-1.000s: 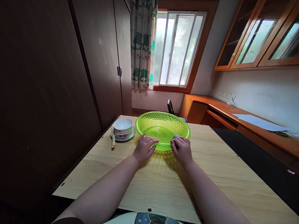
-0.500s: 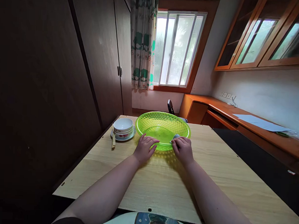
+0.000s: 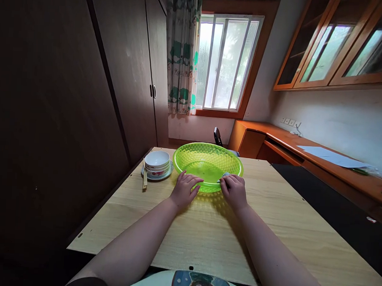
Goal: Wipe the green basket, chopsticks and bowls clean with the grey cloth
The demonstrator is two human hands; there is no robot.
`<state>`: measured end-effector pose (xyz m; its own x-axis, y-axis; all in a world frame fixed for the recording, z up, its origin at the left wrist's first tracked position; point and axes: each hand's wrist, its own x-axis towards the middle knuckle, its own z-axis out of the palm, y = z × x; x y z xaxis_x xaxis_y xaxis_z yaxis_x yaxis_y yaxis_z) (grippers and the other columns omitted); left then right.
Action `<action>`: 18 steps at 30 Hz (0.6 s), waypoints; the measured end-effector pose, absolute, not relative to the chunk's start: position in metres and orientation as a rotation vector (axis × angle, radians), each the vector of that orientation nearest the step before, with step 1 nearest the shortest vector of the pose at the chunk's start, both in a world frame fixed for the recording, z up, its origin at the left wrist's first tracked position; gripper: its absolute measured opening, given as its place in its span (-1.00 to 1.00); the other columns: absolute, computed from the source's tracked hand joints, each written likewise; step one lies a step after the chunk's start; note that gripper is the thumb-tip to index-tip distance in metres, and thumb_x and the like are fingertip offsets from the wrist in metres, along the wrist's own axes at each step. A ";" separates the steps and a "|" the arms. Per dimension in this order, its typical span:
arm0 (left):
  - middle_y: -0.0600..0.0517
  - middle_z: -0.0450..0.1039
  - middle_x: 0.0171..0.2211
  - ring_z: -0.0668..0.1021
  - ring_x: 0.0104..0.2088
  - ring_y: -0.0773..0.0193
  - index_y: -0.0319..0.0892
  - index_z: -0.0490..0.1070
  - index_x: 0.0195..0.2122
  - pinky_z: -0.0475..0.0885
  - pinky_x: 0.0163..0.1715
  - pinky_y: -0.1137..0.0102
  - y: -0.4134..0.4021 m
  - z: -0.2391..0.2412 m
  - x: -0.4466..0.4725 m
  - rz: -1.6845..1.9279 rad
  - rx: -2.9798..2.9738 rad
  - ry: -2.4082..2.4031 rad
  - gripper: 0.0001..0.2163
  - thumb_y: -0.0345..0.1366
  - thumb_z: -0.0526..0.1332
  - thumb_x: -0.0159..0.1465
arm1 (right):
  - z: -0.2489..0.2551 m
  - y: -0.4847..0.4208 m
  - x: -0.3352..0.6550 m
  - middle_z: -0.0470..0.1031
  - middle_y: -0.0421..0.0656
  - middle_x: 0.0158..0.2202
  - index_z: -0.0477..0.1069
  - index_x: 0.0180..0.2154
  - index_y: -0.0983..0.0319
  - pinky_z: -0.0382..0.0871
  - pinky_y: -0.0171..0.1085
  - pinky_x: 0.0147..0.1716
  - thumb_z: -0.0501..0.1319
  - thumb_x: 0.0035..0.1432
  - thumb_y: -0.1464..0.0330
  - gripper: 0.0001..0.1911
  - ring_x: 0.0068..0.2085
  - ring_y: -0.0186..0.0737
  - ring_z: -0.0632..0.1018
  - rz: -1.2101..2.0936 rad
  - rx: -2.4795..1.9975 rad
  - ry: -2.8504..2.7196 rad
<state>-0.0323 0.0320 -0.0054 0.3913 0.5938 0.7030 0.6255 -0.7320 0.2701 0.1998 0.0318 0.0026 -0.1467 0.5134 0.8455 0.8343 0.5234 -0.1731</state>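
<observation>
A translucent green plastic basin (image 3: 204,187) with a honeycomb-patterned wall stands on the wooden table in front of me. My left hand (image 3: 185,188) lies over its near left rim, fingers stretched out and a little apart, holding nothing. At the near right rim, my right hand (image 3: 234,189) is closed, with a small grey-blue bundle (image 3: 225,174) in its fingers. Most of that bundle is hidden, and I cannot tell its exact kind. Inside the basin the green bottom shows.
Left of the basin, a stack of white bowls (image 3: 157,159) sits on a plate (image 3: 168,174), with chopsticks (image 3: 144,178) leaning against it. A dark wardrobe (image 3: 125,64) flanks the table (image 3: 205,240). An orange desk (image 3: 286,141) with papers (image 3: 334,156) runs along the right.
Slightly less of the grey-blue bundle shows above my right fingers. Both hands, the basin and the dishes otherwise keep their places.
</observation>
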 end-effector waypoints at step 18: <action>0.06 0.53 -0.11 0.50 -0.04 0.25 -0.02 0.45 -0.05 0.08 0.26 0.10 0.031 -0.003 -0.032 -1.241 -2.582 -1.158 -0.78 -0.30 0.11 0.32 | 0.004 0.028 0.198 0.57 -0.20 -0.39 0.47 -0.40 0.17 0.20 -0.18 -0.15 0.13 0.24 0.34 -0.80 -0.23 -0.17 0.48 -0.395 -1.081 -1.841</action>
<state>-0.0323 0.0310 -0.0034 0.3971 0.6054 0.6898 0.6466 -0.7179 0.2579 0.1983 0.0284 0.0042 -0.1768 0.5106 0.8415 0.8107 0.5604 -0.1697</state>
